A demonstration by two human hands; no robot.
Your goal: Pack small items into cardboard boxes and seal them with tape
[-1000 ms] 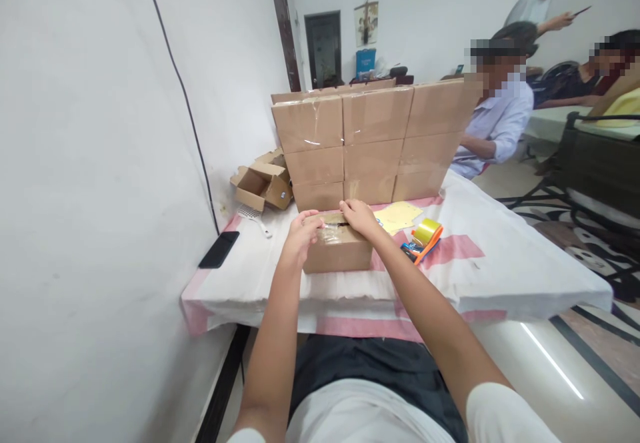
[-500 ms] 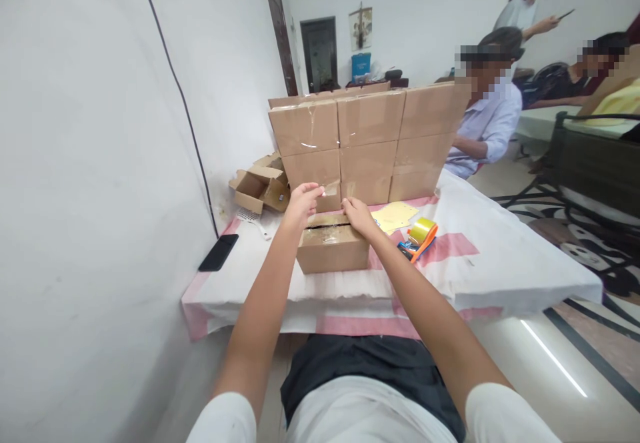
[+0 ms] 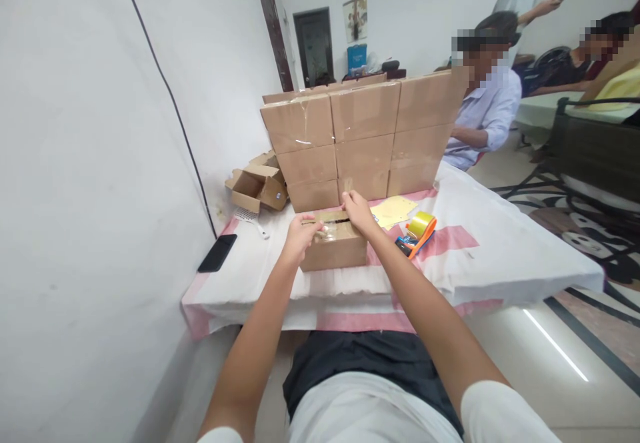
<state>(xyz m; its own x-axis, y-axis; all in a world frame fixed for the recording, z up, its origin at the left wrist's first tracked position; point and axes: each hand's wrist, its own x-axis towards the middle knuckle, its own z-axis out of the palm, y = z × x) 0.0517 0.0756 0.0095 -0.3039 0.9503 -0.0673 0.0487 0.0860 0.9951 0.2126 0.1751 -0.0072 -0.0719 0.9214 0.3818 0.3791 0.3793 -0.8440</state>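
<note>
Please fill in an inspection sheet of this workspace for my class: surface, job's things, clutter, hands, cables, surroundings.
Surface: a white cloth with pink bands.
Job's things: a small cardboard box with clear tape and a dark gap on top; tape dispenser to its right.
Clutter: phone, white perforated utensil and open carton at left; yellow paper; stacked boxes behind.
Hands: left hand at the box's top left; right hand at its top right; grips unclear.
Cables: one black cable down the left wall, towards the phone.
Surroundings: seated person in a pale shirt; other people beyond; dark door at the back.
</note>
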